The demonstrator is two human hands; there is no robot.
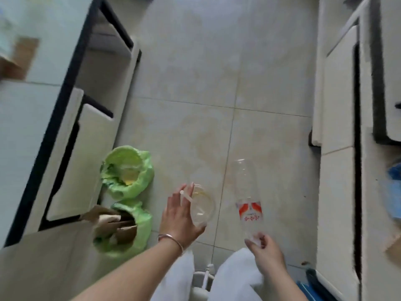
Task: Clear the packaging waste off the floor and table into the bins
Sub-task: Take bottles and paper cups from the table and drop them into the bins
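Note:
My left hand [178,216] holds a clear plastic cup [202,206] with a white straw [186,196], thumb under its rim and fingers round its side. My right hand [263,249] pinches the bottom end of an empty clear bottle [247,192] with a red and white label; the bottle points away from me above the floor. Left of the cup stand two bins with green liners. The far bin [128,170] holds a cup and something yellow. The near bin [123,229] is stuffed with brown cardboard.
A white desk with a black frame [65,118] runs along the left, right beside the bins. Another white desk [338,148] lines the right side, with something blue [395,181] on it. Beige floor tiles [217,72] stretch ahead. My white trouser legs [234,279] fill the bottom.

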